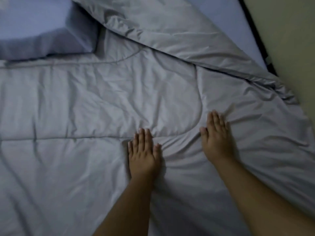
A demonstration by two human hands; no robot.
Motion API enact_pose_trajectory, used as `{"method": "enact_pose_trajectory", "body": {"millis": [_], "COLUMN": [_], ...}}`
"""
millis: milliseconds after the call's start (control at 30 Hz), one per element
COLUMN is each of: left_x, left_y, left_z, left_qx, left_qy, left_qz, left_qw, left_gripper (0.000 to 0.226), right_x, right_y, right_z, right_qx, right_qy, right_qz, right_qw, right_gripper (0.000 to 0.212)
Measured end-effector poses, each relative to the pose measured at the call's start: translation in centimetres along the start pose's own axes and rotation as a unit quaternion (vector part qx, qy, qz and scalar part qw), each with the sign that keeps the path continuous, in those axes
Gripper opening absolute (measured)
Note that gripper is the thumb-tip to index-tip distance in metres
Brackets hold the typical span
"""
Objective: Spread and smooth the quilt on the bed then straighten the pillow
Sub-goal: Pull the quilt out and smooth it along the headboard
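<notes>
A grey stitched quilt (pixel 85 103) covers most of the bed, wrinkled, with one part folded back over itself along a diagonal edge at the upper right. My left hand (pixel 144 150) lies flat on the quilt, palm down, fingers together. My right hand (pixel 217 137) presses flat on the quilt a little to the right, and creases fan out around both hands. A blue-grey pillow (pixel 42 26) sits at the upper left, its lower edge resting against the quilt.
A strip of blue bedsheet (pixel 238 23) shows at the upper right beyond the folded quilt. The dark bed edge (pixel 255 36) runs diagonally beside a pale wall or floor (pixel 289 40) on the right.
</notes>
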State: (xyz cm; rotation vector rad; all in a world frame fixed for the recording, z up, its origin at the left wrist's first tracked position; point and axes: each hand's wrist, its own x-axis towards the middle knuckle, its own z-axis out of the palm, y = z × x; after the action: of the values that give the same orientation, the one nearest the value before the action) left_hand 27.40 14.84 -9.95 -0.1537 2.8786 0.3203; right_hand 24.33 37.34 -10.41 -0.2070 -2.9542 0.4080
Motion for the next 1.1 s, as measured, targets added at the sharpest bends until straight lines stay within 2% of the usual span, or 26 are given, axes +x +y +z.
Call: {"method": "enact_pose_trajectory", "body": {"millis": [200, 367, 500, 633, 733, 800, 933, 1000, 1033, 1100], "left_x": [2.7, 4.0, 4.2, 2.0, -0.5, -2.2, -4.8, -5.6, -5.8, -6.1], "left_y": [-9.7, -13.0, -13.1, -12.8, -13.0, -13.4, -15.6, -17.3, -18.4, -20.8], "left_z": [-2.6, -4.6, -8.3, -14.8, -20.4, -23.9, -30.2, -33.0, -34.3, -36.3], "left_qx": [0.016, -0.01, -0.022, 0.017, 0.04, 0.047, 0.034, 0.022, 0.019, 0.011], "left_qy": [0.015, -0.024, -0.041, -0.012, -0.009, -0.023, -0.067, -0.09, -0.104, -0.138], "left_qz": [-0.041, -0.044, -0.054, -0.054, -0.065, -0.063, -0.067, -0.067, -0.063, -0.053], "left_qw": [0.999, 0.999, 0.997, 0.998, 0.997, 0.997, 0.995, 0.993, 0.992, 0.989], "left_gripper": [0.074, 0.069, 0.065, 0.07, 0.055, 0.047, 0.046, 0.049, 0.05, 0.05], "right_x": [0.1, 0.4, 1.3, 1.7, 1.2, 0.8, 0.2, 0.0, 0.0, 0.0], "right_y": [-6.6, -13.1, -18.4, -23.5, -26.8, -28.9, -33.3, -36.0, -37.9, -41.9], "right_z": [3.0, 2.2, 0.0, -5.8, -10.5, -13.6, -18.8, -20.9, -21.6, -22.3], "right_qx": [-0.035, 0.018, 0.044, 0.013, 0.006, -0.007, -0.048, -0.076, -0.073, -0.086], "right_qy": [-0.027, -0.112, -0.141, -0.134, -0.108, -0.089, -0.1, -0.149, -0.193, -0.317], "right_qz": [-0.02, -0.035, -0.135, -0.218, -0.252, -0.277, -0.314, -0.317, -0.312, -0.292], "right_qw": [0.999, 0.993, 0.98, 0.967, 0.962, 0.957, 0.943, 0.934, 0.927, 0.898], "right_gripper": [0.056, 0.068, 0.06, 0.05, 0.044, 0.042, 0.031, 0.018, 0.018, 0.037]}}
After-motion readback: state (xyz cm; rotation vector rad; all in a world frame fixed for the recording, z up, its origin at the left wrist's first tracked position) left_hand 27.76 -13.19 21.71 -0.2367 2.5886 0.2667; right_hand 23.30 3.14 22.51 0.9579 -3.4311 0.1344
